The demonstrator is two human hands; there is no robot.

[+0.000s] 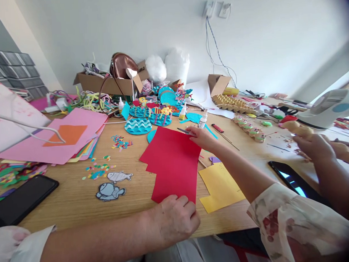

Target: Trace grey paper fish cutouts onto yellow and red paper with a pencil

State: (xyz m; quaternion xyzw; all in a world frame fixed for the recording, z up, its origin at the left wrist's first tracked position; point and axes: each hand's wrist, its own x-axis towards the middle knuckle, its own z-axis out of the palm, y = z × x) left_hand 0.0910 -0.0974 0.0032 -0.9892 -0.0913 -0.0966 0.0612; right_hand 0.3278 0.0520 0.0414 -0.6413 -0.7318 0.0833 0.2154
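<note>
A large red paper (175, 157) with a notched left side lies in front of me. My left hand (179, 218) is closed at its near edge, fingers curled on the paper. At the far right corner of the paper, my right hand (202, 137) is closed around a thin grey tool, perhaps a pencil or scissors, too small to tell. Left of the red sheet rest two fish cutouts, one white with stripes (119, 176) and one pale blue (110, 191). A yellow paper (220, 186) with cut edges lies under my right forearm.
Pink sheets (74, 134) and a phone (25, 199) are at the left. Glue bottles (203, 119) and blue paper crafts (138, 125) stand behind. At the right, another person's hand (315, 149) is near a second phone (290, 180) and a white appliance (328, 108).
</note>
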